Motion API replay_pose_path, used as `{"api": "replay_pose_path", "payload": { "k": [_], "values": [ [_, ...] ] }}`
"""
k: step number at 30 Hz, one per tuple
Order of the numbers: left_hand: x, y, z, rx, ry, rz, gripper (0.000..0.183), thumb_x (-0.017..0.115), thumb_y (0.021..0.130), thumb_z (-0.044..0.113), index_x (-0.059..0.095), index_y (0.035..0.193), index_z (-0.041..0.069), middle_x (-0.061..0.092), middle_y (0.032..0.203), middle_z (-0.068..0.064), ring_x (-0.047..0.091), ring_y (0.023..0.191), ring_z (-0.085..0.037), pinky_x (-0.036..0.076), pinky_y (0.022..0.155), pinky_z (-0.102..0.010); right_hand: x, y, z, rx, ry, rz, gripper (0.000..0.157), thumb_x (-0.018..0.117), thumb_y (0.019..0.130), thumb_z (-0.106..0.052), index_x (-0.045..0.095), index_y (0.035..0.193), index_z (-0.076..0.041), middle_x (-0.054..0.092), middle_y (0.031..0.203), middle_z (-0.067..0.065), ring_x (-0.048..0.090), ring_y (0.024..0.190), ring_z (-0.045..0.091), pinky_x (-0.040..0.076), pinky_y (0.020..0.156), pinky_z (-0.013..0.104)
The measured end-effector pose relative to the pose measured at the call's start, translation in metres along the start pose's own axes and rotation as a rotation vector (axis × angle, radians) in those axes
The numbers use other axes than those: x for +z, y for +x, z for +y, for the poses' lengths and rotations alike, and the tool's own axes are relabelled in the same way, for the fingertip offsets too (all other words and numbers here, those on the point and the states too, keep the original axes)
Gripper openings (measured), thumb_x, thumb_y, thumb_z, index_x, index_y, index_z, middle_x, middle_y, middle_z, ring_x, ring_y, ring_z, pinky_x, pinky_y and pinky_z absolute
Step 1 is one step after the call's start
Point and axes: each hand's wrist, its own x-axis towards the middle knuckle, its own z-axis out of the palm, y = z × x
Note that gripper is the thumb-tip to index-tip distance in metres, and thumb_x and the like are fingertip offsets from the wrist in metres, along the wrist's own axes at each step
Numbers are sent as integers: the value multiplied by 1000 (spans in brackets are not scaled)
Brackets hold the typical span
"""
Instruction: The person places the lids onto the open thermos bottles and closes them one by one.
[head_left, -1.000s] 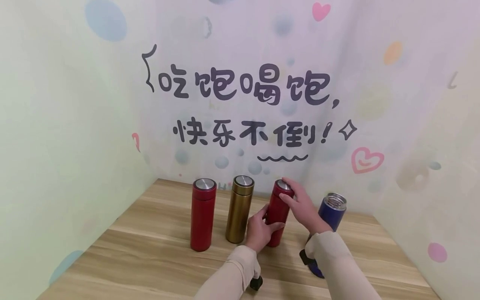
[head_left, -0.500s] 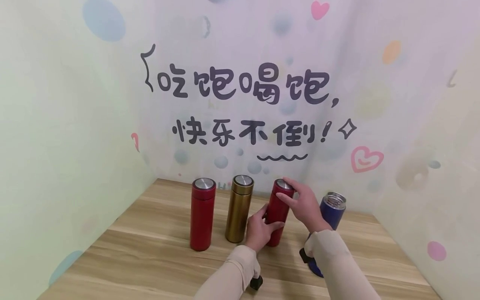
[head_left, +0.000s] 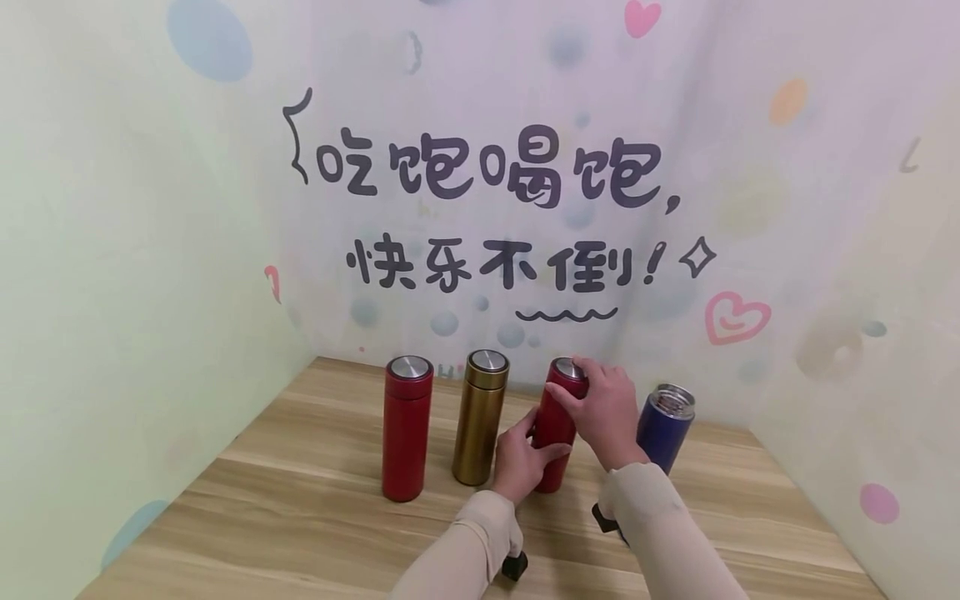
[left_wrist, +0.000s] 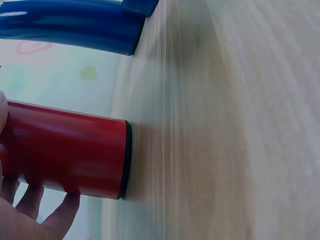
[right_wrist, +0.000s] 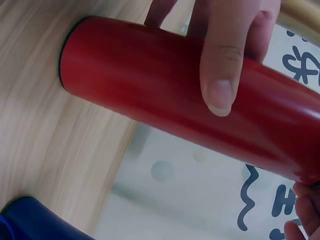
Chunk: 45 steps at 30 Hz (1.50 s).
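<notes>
A red thermos flask with a steel-topped lid stands upright on the table. My left hand grips its body low down, thumb across the near side; the left wrist view has several of its fingertips against the red wall. Up at the lid, my right hand holds on with the thumb at the near side and fingers over the far edge. To the right is a blue flask, its steel mouth uncovered, partly hidden by the right arm. A blue piece sits beside it on the table.
Left of the hands stand a gold thermos flask and another red thermos flask, both lidded and upright. The wooden table ends at a printed backdrop behind, with pale walls on both sides.
My right hand has turned about the lid, its wrist and sleeve shifting left. The blue piece on the table is now mostly behind that sleeve. The left hand and the flasks stay put.
</notes>
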Motion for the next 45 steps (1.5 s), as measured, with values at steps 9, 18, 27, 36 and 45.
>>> {"api": "replay_pose_path", "payload": {
  "k": [9,18,27,36,45],
  "values": [
    [1,-1,-1,8,6,0,71,79,81,35,50,143,16,61,131,-5,59,116,-22,50,94,-43,5,-1,4,74,232,-138,60,68,88,-46,49,134,-13,56,122,14,50,109,32,52,85,51],
    [1,2,-2,67,4,22,67,80,80,35,55,139,16,64,126,-4,62,111,-18,52,91,-39,-6,2,22,154,636,-382,61,65,94,-31,39,149,-24,43,145,14,39,127,42,40,97,63],
    [0,0,-2,60,-3,12,68,80,80,35,54,140,16,63,127,-5,61,113,-20,52,92,-41,-6,4,18,164,505,-309,67,75,86,-36,46,146,-26,52,137,10,47,121,32,45,96,56],
    [0,0,0,26,-1,8,71,80,80,36,51,142,15,61,130,-6,59,116,-22,50,93,-43,3,0,4,152,305,-129,64,78,83,-37,52,137,-14,57,122,12,47,109,30,52,86,49],
    [0,-1,1,2,1,8,73,79,81,35,48,144,14,59,133,-7,58,118,-25,49,94,-45,8,-5,-7,96,36,26,63,78,80,-46,56,127,-11,62,109,15,51,98,31,52,80,49]
  ]
}}
